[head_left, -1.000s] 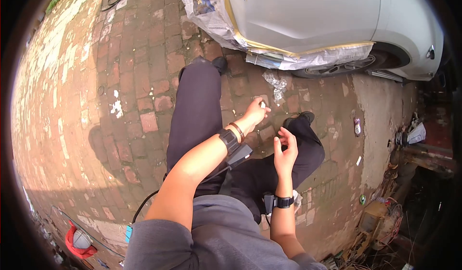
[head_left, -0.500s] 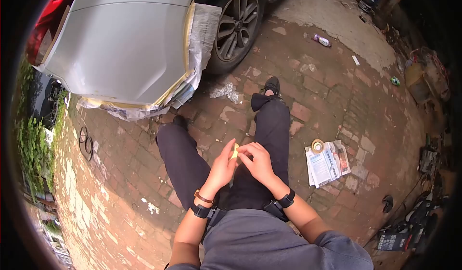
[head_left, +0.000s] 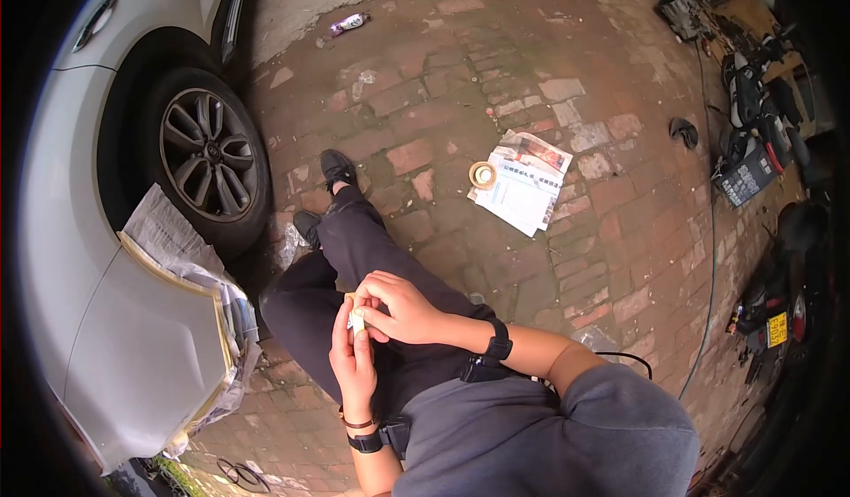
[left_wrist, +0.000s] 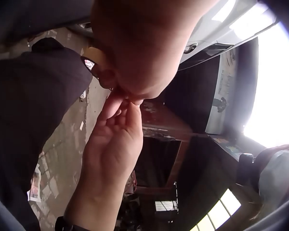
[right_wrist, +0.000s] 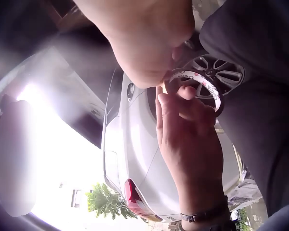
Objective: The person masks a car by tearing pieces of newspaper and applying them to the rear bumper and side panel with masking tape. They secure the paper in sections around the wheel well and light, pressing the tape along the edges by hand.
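Note:
Between both hands is a roll of tape (head_left: pixel 357 320), its pale ring (left_wrist: pixel 97 57) partly covered by fingers in the left wrist view. Printed lettering shows on the ring (right_wrist: pixel 216 96) in the right wrist view. My left hand (head_left: pixel 356 373), the one with the bracelet (right_wrist: pixel 192 149), has its fingers curled round the roll. Against it, my right hand (head_left: pixel 403 309) pinches at the tape's edge with thumb and fingertips; this hand (left_wrist: pixel 113 151) rises from below in the left wrist view. Overlapping fingers hide the exact contact.
A car (head_left: pixel 133 320) with taped paper (head_left: pixel 173 240) stands left, its wheel (head_left: pixel 212 152) near my feet. On the bricks to the right lie newspapers (head_left: pixel 522 198) with another tape roll (head_left: pixel 482 175). A bottle (head_left: pixel 350 24) lies farther off; clutter and a cable line the right side.
The head view has swung rightward, moving the car left. My right hand, apart and relaxed a second ago, has come to the roll in my left hand and now pinches there.

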